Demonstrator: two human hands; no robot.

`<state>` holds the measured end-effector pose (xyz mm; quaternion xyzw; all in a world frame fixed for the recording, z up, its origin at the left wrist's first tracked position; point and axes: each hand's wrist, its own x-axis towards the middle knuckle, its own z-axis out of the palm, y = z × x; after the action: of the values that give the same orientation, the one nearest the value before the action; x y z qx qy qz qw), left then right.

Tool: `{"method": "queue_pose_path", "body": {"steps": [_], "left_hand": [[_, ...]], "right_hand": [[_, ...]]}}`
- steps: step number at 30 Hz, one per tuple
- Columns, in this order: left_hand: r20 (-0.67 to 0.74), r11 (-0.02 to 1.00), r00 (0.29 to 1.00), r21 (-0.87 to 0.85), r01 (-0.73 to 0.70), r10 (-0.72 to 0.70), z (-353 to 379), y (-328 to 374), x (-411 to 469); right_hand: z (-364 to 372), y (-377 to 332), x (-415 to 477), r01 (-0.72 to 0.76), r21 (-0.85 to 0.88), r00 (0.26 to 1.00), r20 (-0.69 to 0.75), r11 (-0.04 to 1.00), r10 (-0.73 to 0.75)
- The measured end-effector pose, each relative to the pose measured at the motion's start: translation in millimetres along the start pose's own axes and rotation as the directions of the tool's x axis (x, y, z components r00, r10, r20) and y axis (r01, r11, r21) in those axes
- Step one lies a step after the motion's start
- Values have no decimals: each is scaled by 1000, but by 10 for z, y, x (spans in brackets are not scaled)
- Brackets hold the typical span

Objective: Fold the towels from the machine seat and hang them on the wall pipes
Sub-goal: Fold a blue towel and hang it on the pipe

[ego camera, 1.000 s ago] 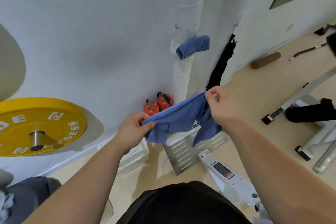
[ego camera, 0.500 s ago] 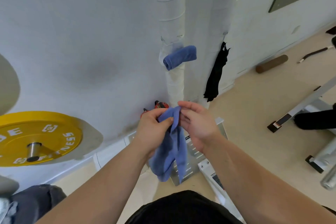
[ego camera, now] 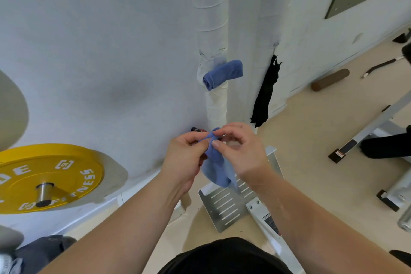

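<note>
A blue towel (ego camera: pixel 216 168) hangs folded between my two hands in front of the wall. My left hand (ego camera: pixel 185 159) pinches its upper edge from the left, and my right hand (ego camera: pixel 241 151) pinches the same edge from the right, fingertips almost touching. The rest of the cloth droops below them. A second blue towel (ego camera: pixel 222 73), folded, hangs on the white wrapped wall pipe (ego camera: pixel 212 18) above my hands. A black cloth (ego camera: pixel 265 93) hangs on the neighbouring pipe to the right.
A yellow weight plate (ego camera: pixel 44 176) on a bar sticks out at the left. A slotted metal footplate (ego camera: pixel 233 204) lies on the floor below my hands. Bench frames (ego camera: pixel 367 135) stand at the right, and a brown roller (ego camera: pixel 330 79) lies by the wall.
My hands, spread apart with the towel stretched between them a second ago, have come together, folding the towel in half so it hangs down.
</note>
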<state>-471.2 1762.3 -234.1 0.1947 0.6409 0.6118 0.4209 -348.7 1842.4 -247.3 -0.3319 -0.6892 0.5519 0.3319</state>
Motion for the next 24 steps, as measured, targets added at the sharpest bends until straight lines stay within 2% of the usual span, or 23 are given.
{"method": "queue_pose_path", "body": {"steps": [4,7,11,15,20,24], "left_hand": [[37,992,997,-105,71,-67,-48,43,-28],[111,994,992,-86,63,-53,-112,39,-41],[136,996,990,-87,36,-24,-137,66,-105],[109,993,994,-114,27,-14,-136,73,-132],[29,989,992,86,-122,120,-117,84,-120],[19,970,987,184,-158,158,-141,137,-88]], "right_hand": [[-15,-30,34,150,-243,988,57,958,-140],[10,-8,65,259,-283,966,59,923,-253],[71,26,69,177,-261,981,-27,949,-191],[109,27,72,185,-288,980,-20,940,-199],[149,35,83,199,-273,977,-16,941,-212],[149,14,68,195,-221,981,53,956,-187]]}}
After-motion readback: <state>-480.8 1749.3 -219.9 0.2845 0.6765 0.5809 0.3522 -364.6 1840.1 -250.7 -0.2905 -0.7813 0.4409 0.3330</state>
